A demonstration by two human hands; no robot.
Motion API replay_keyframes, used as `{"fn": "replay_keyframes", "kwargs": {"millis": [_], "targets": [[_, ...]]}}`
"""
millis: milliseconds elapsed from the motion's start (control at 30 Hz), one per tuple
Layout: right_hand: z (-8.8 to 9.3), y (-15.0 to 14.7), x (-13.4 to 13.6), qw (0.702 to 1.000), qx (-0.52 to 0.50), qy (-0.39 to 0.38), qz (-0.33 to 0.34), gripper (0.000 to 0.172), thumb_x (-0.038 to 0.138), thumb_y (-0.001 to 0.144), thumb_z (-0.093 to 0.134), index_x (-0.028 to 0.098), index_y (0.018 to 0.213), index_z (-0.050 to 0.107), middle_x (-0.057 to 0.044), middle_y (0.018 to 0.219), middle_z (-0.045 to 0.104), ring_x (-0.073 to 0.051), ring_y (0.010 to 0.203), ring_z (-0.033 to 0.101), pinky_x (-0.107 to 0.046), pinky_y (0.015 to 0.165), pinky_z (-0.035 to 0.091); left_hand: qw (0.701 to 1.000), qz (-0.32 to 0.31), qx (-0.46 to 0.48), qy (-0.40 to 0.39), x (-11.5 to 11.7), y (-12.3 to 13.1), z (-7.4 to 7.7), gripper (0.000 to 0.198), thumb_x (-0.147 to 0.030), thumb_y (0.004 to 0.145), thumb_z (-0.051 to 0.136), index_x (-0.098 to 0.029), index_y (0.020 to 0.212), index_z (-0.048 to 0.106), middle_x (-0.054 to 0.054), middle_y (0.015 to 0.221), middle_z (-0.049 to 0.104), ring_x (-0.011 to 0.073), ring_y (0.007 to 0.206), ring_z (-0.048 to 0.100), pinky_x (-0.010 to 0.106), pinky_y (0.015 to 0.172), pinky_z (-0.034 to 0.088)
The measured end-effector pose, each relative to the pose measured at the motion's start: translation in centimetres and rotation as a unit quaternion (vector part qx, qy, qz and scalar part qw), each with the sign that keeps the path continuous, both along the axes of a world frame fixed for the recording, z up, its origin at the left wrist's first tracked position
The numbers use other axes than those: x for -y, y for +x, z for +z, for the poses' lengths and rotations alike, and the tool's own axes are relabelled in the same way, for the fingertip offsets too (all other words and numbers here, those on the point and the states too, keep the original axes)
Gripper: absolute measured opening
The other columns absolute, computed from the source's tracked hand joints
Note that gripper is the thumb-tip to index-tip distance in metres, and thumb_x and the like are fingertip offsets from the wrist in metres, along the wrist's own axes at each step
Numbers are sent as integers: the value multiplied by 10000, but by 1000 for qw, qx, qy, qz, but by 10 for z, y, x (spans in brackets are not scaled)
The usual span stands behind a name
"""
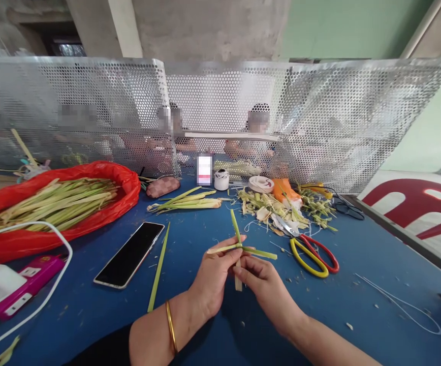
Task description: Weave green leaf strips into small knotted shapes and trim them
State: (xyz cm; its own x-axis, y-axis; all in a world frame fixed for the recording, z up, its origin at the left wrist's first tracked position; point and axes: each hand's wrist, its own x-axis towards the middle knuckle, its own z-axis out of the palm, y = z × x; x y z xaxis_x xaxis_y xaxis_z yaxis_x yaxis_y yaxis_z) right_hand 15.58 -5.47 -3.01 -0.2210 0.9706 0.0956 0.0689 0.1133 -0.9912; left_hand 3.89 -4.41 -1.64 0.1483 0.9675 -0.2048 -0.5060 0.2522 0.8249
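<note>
Above the blue table (357, 284) both my hands pinch a small cross of green leaf strips (239, 246). My left hand (213, 277), with a gold bangle on its wrist, grips the strips from the left. My right hand (260, 282) grips them from the right and below, fingers closed. One strip stands upright and another lies across it. A loose green strip (158, 267) lies on the table just left of my left hand.
A black phone (130, 253) lies left of the hands. A red bag of leaf strips (58, 203) sits at the far left. Red and yellow scissors (312, 249), leaf scraps (281, 208), a tape roll (221, 179) and a perforated metal screen (220, 112) with people behind it lie beyond.
</note>
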Motion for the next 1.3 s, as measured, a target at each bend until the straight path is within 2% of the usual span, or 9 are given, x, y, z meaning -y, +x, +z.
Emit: {"fn": "replay_keyframes", "kwargs": {"millis": [167,300,400,500,600,700,933,1133,1300], "targets": [[-4,0,3,996,75,45,2,362,375,865,536,191,569,437,31,609,458,-119,612,401,-231,584,348,999,6,-2,-31,0,-1,3,354,-151,721,714,-116,1071,683,85,786,736,176,755,673,256,729,486],[6,9,5,984,137,113,-1,349,369,913,469,190,616,514,15,620,521,-124,602,459,-231,564,361,998,-46,43,-27,-8,-12,12,367,-161,745,714,-153,1104,642,45,729,698,151,707,653,249,674,488],[17,22,1,967,122,189,-118,389,398,927,447,201,594,489,20,570,483,-122,553,452,-239,532,355,987,-85,136,-6,-12,-23,20,373,-119,717,742,-175,1068,629,-43,622,597,90,613,592,258,733,495],[25,32,-7,946,84,217,-225,232,385,891,522,206,752,573,-8,700,576,-152,654,523,-259,603,423,975,-131,178,0,-12,-28,21,310,-138,719,746,-175,1004,628,-67,592,535,68,552,538,260,704,492],[26,35,-13,945,100,258,-173,159,324,870,585,237,991,641,-62,1036,641,-214,966,580,-325,826,460,969,-156,190,-10,-9,-28,17,247,-164,728,746,-171,945,629,-67,588,520,68,545,530,258,684,486],[24,33,-14,935,139,304,-121,149,298,871,608,258,1003,664,-68,1100,642,-240,1073,568,-372,907,437,967,-172,188,-20,-7,-25,12,256,-166,732,746,-171,961,631,-65,582,531,74,541,537,264,671,485],[24,28,-9,909,204,351,-94,109,238,898,567,246,818,640,-26,819,681,-218,935,617,-388,892,404,960,-210,182,-43,-5,-20,9,257,-190,751,737,-164,981,627,-46,601,595,77,506,552,259,619,480],[25,27,-4,894,236,370,-89,148,149,892,514,233,800,594,-7,802,662,-170,831,619,-404,995,316,969,-168,174,-40,-7,-16,4,185,-203,736,758,-156,837,611,-67,495,545,47,425,492,206,549,443],[18,27,-8,903,221,355,-96,186,143,905,486,226,766,579,1,769,640,-157,770,605,-393,967,337,972,-166,162,-34,-9,-15,2,174,-182,734,756,-155,813,604,-62,485,550,58,432,503,205,544,442]]}}
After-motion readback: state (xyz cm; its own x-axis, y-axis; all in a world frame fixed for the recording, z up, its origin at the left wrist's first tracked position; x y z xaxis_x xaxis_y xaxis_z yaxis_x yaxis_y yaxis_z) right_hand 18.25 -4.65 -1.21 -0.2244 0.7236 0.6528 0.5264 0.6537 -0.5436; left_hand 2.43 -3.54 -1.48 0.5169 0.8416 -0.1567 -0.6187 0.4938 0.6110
